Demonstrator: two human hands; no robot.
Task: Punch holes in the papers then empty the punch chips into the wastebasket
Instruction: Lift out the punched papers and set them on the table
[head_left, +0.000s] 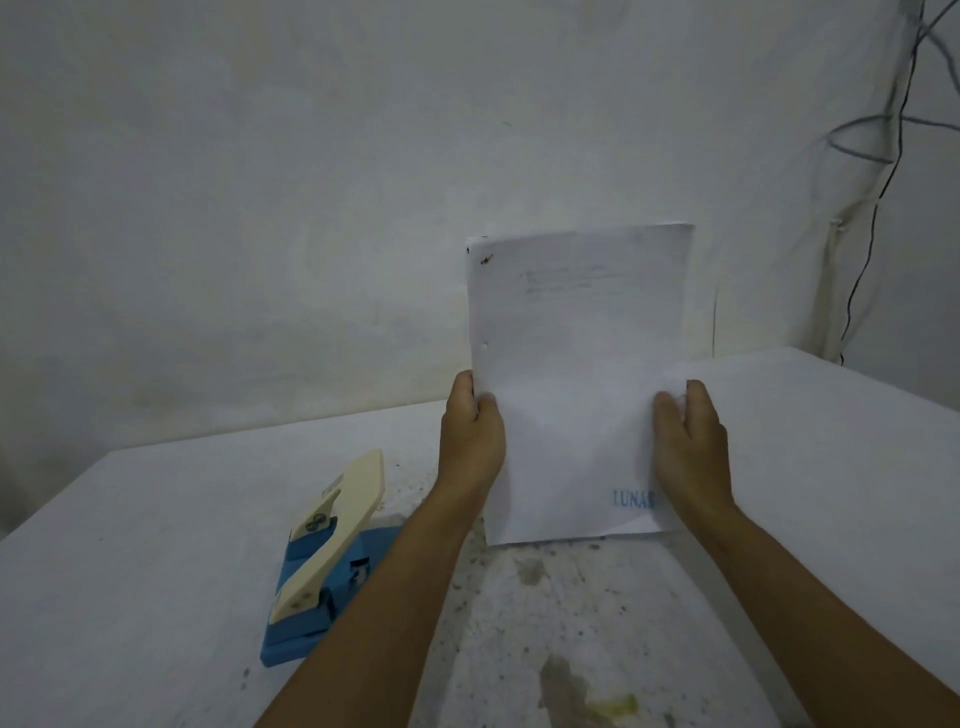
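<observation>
I hold a stack of white papers (576, 364) upright, its bottom edge resting on the table. My left hand (470, 434) grips the stack's left edge and my right hand (688, 441) grips its right edge. One small punched hole shows near the left edge, a dark staple mark sits in the top left corner, and blue lettering is at the bottom right. The hole punch (327, 551), blue-based with a cream lever, lies on the table to the left of my left forearm. No wastebasket is in view.
The white table (156, 571) is stained and speckled in front of me, with a yellowish smear near the bottom edge. A plain wall stands close behind it. Dark cables (883, 171) hang down the wall at the far right.
</observation>
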